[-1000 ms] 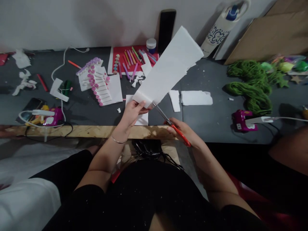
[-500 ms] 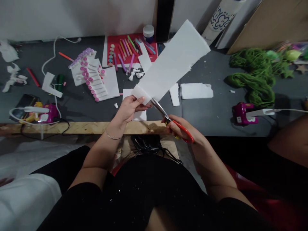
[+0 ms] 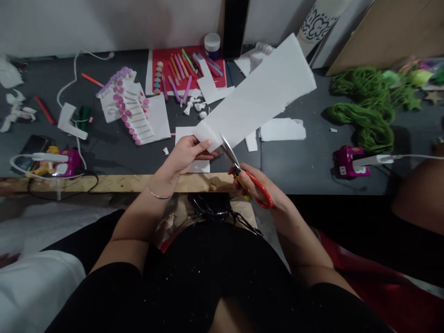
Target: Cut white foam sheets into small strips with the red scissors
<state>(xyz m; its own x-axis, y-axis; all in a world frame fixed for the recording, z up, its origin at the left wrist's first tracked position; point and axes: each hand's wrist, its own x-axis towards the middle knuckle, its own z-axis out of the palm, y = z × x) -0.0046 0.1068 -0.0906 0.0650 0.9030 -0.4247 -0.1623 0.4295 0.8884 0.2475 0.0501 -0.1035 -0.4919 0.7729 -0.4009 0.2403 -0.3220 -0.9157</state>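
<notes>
A long white paper strip (image 3: 263,88) slants up to the right above the table, its lower left end folded over. My left hand (image 3: 189,155) pinches that folded end between thumb and fingers. Scissors with one red and one yellow handle (image 3: 262,194) are in my right hand (image 3: 251,180), whose fingers are wrapped round the handles. The blades are parted, and one lies over the paper just right of my left fingertips; the other is partly hidden at the paper's lower edge.
Behind lie a red sheet (image 3: 219,82) with colored pens and a white-lidded jar (image 3: 212,45). Pink and purple rosettes on white pieces (image 3: 140,115) sit left. Green yarn (image 3: 367,115) and a purple socket block (image 3: 348,162) are right. People's limbs show at both sides.
The paper strip has swung lower to the right, uncovering white pieces behind it. The scissor blades and handles have spread apart in my right hand.
</notes>
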